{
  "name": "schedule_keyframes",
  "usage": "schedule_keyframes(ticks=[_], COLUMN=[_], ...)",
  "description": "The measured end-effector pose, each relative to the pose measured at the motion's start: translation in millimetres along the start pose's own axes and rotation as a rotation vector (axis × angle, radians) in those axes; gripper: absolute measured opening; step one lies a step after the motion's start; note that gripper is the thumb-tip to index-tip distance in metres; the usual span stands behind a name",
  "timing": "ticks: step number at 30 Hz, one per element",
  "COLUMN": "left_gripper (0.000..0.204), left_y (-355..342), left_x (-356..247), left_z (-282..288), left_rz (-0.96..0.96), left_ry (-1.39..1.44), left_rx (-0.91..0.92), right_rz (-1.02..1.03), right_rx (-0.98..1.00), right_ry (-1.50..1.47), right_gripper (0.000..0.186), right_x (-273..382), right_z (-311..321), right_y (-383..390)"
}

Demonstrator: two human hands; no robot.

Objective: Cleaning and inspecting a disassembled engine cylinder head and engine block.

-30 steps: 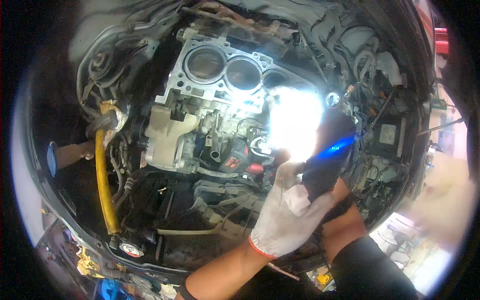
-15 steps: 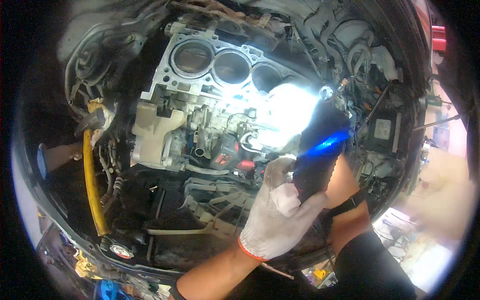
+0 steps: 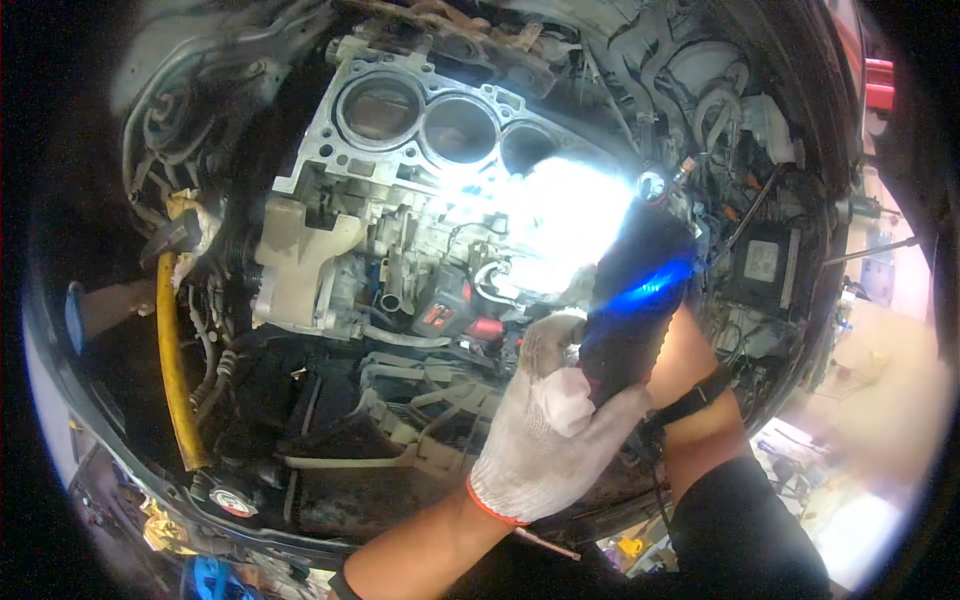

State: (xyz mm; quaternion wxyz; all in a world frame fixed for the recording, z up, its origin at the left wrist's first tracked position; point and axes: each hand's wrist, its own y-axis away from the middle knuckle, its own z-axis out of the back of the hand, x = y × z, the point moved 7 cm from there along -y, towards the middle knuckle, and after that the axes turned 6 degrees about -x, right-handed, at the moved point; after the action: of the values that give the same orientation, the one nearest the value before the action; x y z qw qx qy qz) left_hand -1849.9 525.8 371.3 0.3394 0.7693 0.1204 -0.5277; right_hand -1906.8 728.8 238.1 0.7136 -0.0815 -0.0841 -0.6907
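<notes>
Seen from above through my head camera, an engine bay with an engine block [image 3: 372,163] at the upper centre of the frame; I count three round bores across its top face, the rest being lost in a white glare. The left hand [image 3: 560,430], in a white knitted glove with an orange-edged cuff [image 3: 498,503], enters from the lower centre, its fingers curled firmly around a black flashlight [image 3: 622,355]. The flashlight, right of centre, slants upward, with small blue lights glowing on its body. The right hand [image 3: 690,360] lies partly behind it, beyond a black wristband [image 3: 692,400]; its fingers are hidden, and I cannot tell whether they are spread or pressed together. Near the centre I note a red-and-black tool [image 3: 440,310], below the block; at the left, a hammer [image 3: 177,370] with a yellow handle; at the lower left, a round cap [image 3: 233,501]
</notes>
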Motion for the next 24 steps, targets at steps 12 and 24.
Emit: schedule_keyframes(ticks=[12,24], left_gripper=[0.049,0.046], left_y=[0,-1], left_x=[11,24], left_z=[5,0], left_rz=[0.067,0.213], left_ry=[0.023,0.051], left_rx=[0.008,-0.008], right_rz=[-0.535,-0.041], right_rx=[-0.094,-0.15], right_ry=[-0.488,-0.047], right_gripper=[0.034,0.031], right_x=[11,21], right_z=[13,-13], right_y=[-3,25])
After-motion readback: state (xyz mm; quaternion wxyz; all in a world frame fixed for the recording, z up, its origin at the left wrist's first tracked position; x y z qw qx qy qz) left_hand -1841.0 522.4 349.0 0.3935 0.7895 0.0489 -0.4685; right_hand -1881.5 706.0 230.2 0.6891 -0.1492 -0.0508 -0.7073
